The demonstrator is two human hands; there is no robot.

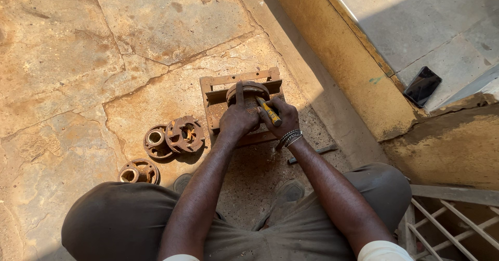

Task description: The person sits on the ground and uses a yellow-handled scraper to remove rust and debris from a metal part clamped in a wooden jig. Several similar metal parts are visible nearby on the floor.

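Note:
I squat on a stone floor over a rusty square metal frame [214,92]. A rusty round part [251,88] sits on the frame. My left hand [237,117] lies on top of that part, index finger stretched along its rim. My right hand [285,116], with bracelets on the wrist, grips a tool with a yellow and black handle [269,112] whose tip points toward the round part.
Three rusty flanged discs lie left of the frame: a leaning disc [185,134], a flat disc [155,140] and a nearer disc [139,171]. A dark metal rod [314,152] lies right of my wrist. A black phone [422,86] rests on the raised ledge. A metal grate [451,224] is at the lower right.

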